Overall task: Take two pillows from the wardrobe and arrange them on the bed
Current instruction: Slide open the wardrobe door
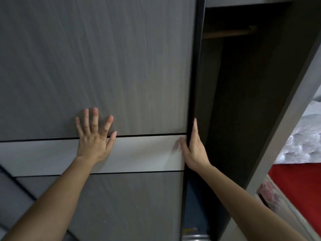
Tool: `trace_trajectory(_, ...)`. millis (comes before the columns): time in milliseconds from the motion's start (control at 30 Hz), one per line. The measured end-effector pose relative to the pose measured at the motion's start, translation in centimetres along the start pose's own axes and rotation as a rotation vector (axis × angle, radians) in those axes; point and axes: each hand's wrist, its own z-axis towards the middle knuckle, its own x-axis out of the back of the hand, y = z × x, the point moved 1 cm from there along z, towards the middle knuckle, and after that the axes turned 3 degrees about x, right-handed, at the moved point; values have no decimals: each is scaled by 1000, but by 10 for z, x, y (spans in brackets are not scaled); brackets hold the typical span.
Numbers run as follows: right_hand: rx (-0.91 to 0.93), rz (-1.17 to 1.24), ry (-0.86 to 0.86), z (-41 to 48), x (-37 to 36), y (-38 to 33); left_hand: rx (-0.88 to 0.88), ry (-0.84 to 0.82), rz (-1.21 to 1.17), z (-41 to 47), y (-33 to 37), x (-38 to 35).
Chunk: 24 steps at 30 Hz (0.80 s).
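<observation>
a red sheet [302,185], a floral cloth [268,193] beside it, and a grey quilted fabric [305,141] above.

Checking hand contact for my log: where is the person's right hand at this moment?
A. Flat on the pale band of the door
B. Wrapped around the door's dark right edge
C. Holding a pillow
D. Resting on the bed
B: the right hand curls around the dark edge of the sliding door beside the open wardrobe, while the left hand lies flat on the panel.
</observation>
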Motion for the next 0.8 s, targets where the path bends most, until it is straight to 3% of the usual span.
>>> trace_trajectory(200, 19, 35, -169, 6, -64, -21, 282, -240, -117, -20, -27, 44)
trace_trajectory(400, -191, -88, -452, 8, -133, -32, 38, -218, -137, -8, -31, 74)
trace_trajectory(800, -69, -254, -357, 4, -250, -89, 212, -261, -103, 2, -76, 64)
